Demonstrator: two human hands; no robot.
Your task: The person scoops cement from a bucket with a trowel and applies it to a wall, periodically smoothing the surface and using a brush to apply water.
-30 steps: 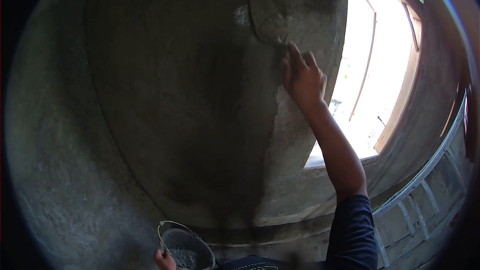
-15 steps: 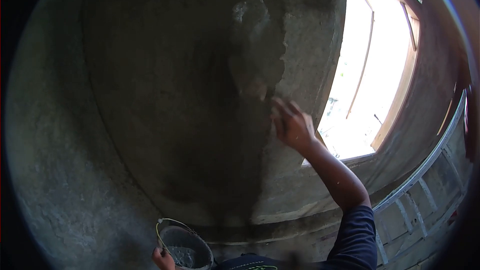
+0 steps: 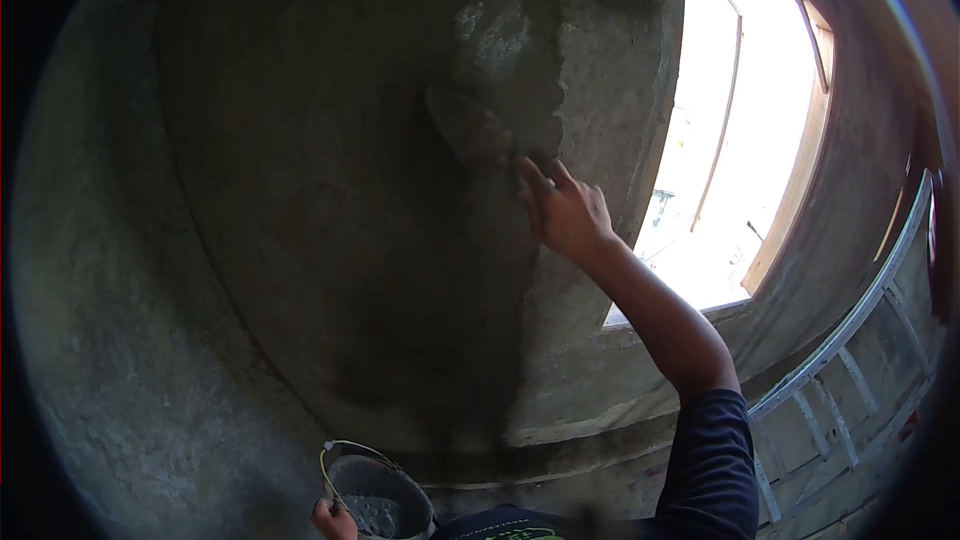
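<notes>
Right hand [image 3: 568,208] closed round handle end of trowel [image 3: 468,127], arm extended; blade flat against or close to damp plastered wall [image 3: 330,190], left of ragged plaster edge, well apart from window opening's [image 3: 745,130] left edge. Shiny wet patch [image 3: 493,30] above blade. Left hand [image 3: 334,519] closed on wire handle of bucket [image 3: 405,500], below wall's lower edge; grey mortar [image 3: 374,515] inside. Metal ladder [image 3: 850,350] beyond window's lower right corner.
</notes>
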